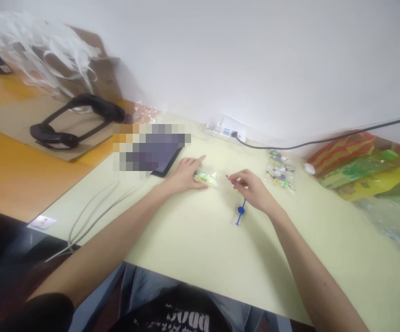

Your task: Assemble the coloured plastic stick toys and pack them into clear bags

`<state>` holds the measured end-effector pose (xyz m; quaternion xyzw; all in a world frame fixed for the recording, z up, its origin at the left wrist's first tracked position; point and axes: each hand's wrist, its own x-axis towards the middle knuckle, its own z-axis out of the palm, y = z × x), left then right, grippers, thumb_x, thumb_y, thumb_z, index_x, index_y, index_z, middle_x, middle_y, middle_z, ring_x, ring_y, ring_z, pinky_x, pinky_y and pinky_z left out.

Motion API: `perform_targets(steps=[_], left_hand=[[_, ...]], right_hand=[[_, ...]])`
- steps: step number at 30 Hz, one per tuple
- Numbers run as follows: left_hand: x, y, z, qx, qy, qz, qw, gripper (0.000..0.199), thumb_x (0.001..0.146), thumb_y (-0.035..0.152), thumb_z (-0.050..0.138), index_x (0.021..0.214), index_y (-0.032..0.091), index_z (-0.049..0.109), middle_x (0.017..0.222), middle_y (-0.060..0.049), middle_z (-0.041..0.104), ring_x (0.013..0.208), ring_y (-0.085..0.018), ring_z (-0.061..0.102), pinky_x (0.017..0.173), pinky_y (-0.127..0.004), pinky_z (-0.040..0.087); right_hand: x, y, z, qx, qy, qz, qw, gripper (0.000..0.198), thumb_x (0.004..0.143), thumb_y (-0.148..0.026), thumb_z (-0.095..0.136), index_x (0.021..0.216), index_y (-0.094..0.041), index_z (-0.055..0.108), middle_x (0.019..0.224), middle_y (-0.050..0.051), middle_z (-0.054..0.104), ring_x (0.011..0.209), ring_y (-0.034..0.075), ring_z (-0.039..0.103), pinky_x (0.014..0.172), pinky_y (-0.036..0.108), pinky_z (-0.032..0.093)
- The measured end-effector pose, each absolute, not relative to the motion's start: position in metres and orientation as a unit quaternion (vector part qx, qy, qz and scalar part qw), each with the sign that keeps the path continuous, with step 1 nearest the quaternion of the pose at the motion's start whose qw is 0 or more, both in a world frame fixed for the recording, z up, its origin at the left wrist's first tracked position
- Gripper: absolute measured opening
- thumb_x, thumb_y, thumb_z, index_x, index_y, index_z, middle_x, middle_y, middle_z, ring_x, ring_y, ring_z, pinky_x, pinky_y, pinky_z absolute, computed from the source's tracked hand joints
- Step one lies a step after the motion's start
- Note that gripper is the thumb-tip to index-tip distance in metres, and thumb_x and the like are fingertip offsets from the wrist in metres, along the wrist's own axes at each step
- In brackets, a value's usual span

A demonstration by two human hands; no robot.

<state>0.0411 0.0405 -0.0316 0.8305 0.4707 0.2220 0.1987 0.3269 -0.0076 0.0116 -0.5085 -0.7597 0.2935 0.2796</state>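
My left hand (185,173) rests flat on the pale yellow table (193,240), its fingers pressing on a small clear plastic bag with green and yellow pieces (207,178). My right hand (253,189) is just to the right, its fingertips pinching a small red piece (232,180). A blue stick-shaped part with a round hub (241,212) lies on the table under my right hand.
A dark tablet (158,157) lies behind my left hand. A white power strip (225,130) with a black cable sits by the wall. More small bags of parts (280,170) lie to the right, beside colourful packaging (359,161). Black headphones (75,120) rest on cardboard at left.
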Motion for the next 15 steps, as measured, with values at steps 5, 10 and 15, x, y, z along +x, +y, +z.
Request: perform_targets(steps=[5,10,15], left_hand=[[0.040,0.041,-0.033,0.834,0.470,0.217,0.193,0.112,0.076,0.064,0.080,0.166,0.026,0.027,0.141,-0.011,0.059,0.136,-0.036,0.045,0.118,-0.047,0.036],[0.040,0.041,-0.033,0.833,0.473,0.216,0.191,0.112,0.075,0.065,0.080,0.166,0.026,0.028,0.141,-0.011,0.058,0.137,-0.036,0.045,0.118,-0.048,0.036],[0.041,0.040,-0.031,0.831,0.475,0.214,0.194,0.112,0.075,0.064,0.080,0.166,0.026,0.027,0.141,-0.011,0.058,0.136,-0.036,0.044,0.117,-0.048,0.036]], right_hand=[[0.319,0.009,0.009,-0.466,-0.796,0.288,0.258,0.033,0.093,-0.013,0.053,0.112,-0.021,0.079,0.114,0.012,0.069,0.098,0.022,0.071,0.090,0.036,0.058],[0.319,0.012,-0.001,-0.523,-0.741,0.307,0.287,0.034,0.090,-0.018,0.064,0.123,-0.021,0.073,0.111,0.008,0.075,0.090,0.019,0.075,0.086,0.033,0.058],[0.323,0.014,-0.010,-0.583,-0.727,0.246,0.265,0.019,0.089,-0.028,0.070,0.104,-0.017,0.075,0.088,0.006,0.077,0.078,0.019,0.072,0.076,0.030,0.054]])
